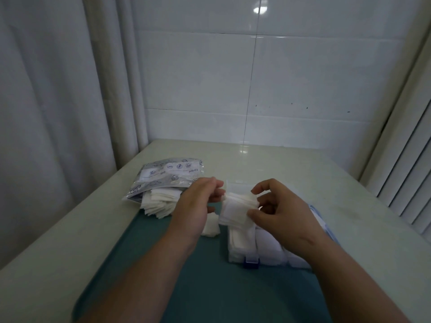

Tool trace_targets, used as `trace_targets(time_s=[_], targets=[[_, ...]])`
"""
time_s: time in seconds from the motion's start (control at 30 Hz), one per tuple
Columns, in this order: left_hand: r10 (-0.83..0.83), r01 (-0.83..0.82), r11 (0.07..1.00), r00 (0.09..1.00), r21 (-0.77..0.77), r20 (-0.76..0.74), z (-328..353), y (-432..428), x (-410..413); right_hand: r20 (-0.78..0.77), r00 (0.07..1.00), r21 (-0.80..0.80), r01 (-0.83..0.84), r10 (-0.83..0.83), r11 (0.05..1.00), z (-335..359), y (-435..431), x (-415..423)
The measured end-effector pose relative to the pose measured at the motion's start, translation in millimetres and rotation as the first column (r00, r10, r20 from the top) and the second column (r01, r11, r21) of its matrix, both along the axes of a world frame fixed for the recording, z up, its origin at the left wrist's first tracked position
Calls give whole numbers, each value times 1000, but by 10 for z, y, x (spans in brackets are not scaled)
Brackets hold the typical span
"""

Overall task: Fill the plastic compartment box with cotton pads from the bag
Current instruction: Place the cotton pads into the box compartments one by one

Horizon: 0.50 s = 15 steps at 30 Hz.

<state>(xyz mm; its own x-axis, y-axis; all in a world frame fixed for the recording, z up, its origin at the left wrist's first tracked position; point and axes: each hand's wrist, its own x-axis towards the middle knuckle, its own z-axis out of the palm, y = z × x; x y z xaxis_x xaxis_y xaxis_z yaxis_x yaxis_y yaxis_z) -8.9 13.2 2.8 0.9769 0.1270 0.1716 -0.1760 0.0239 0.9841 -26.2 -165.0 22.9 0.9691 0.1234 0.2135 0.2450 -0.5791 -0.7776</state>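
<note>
A stack of white square cotton pads [236, 207] hangs just above the clear plastic compartment box [261, 249]. My right hand [279, 206] pinches the stack at its right side between thumb and fingers. My left hand [198, 203] touches the stack's left edge with its fingertips. The box holds white pads in its near compartments and has a blue latch [251, 262] at the front. The printed grey bag [163, 177] lies at the left with more pads [158, 202] spilling from its mouth. A few loose pads [211, 226] lie below my left hand.
Everything rests on a teal mat [198, 276] on a pale table [326, 183]. A curtain hangs at the left, a tiled wall stands behind, and a slatted panel [410, 183] is at the right. The box's open lid [321, 217] shows behind my right wrist.
</note>
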Motion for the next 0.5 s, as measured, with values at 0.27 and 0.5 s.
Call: trace_targets(time_s=[0.27,0.5], targets=[[13,-66,879,993,472,113,-100,-217,-66,-9,1000,-197,-29,27,980,-64,36,10],[64,-105,871,993,480,101,-162,-220,-4,11,998,-194,-62,66,979,-48,48,7]])
